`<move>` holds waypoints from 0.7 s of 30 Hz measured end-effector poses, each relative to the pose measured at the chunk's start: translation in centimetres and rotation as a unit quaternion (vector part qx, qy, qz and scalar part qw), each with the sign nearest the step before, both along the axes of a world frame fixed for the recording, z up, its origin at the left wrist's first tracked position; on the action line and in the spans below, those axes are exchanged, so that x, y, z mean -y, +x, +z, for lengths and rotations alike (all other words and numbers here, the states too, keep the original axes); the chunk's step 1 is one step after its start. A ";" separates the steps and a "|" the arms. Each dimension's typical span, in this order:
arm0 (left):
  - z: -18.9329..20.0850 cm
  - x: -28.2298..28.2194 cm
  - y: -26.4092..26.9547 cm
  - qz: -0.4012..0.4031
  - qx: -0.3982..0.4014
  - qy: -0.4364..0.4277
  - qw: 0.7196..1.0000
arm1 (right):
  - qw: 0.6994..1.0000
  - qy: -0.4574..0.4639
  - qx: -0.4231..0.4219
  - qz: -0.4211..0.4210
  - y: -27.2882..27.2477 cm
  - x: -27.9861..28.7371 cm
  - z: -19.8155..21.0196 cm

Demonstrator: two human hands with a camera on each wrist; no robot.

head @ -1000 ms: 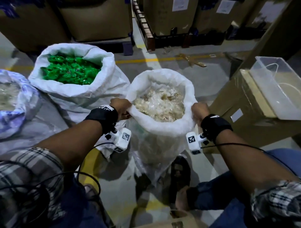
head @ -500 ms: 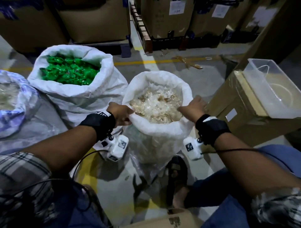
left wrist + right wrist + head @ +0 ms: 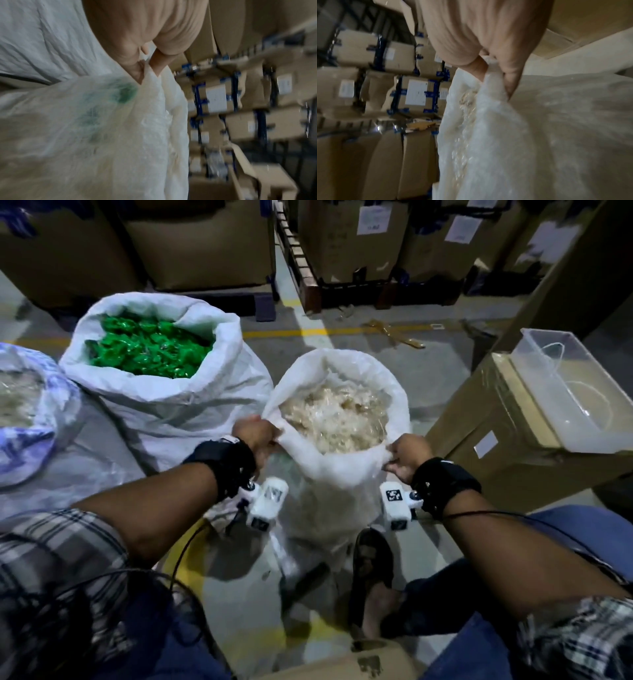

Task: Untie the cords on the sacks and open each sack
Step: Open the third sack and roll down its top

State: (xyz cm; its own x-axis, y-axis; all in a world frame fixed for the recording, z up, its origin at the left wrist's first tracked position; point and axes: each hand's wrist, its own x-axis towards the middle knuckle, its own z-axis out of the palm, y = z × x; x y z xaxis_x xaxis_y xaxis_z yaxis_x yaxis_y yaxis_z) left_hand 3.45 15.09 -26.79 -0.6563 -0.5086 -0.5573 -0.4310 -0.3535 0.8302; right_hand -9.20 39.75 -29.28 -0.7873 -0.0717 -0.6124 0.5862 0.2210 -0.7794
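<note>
The left hand (image 3: 257,436) has its grip pinching the rolled white rim of the near sack (image 3: 339,474) at about eight o'clock on the sack's mouth; the left wrist view shows the fingers (image 3: 135,67) and thumb pressed together on a fold of the fabric. The right hand (image 3: 406,455) pinches the same rim at about four o'clock, and the right wrist view shows the fabric bunched between thumb and curled fingers (image 3: 510,75). Between the two grips the rim is drawn taut toward the person, and the mouth stands wide open on a fill of pale, clear-wrapped pieces (image 3: 337,416).

The near sack stands upright on the floor at the centre of the head view, just beyond the person's sandalled foot (image 3: 371,570). At ten o'clock from it, touching or nearly touching its side, a second white sack (image 3: 171,405) stands open with its rim rolled down over green wrapped pieces (image 3: 150,350). At nine o'clock, at the left edge, lies a third sack (image 3: 30,419) with bluish marking, also open on pale contents.

At three o'clock sits a cardboard box (image 3: 496,433) carrying a clear plastic tub (image 3: 582,392). At twelve o'clock, stacked cartons (image 3: 346,241) stand on pallets beyond a yellow floor line (image 3: 308,332).
</note>
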 end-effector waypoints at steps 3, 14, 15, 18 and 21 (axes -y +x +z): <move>1.9 3.6 -1.1 0.042 -0.057 0.032 0.997 | 0.981 -0.157 -0.002 -0.117 -1.2 0.2 1.2; -0.2 3.5 -0.6 -0.053 0.135 -0.007 0.989 | 0.993 0.027 -0.116 -0.012 -2.7 -0.4 -0.8; -0.4 3.3 -0.7 -0.086 0.166 -0.100 0.977 | 0.977 0.138 -0.154 0.043 -2.6 -0.4 -1.1; -0.5 3.1 -1.4 -0.102 0.196 -0.214 0.952 | 0.909 0.339 -0.143 0.195 -1.4 -0.1 -1.3; -0.6 2.9 -2.1 -0.171 0.190 -0.311 0.915 | 0.923 0.301 -0.123 0.207 -1.0 0.3 -1.8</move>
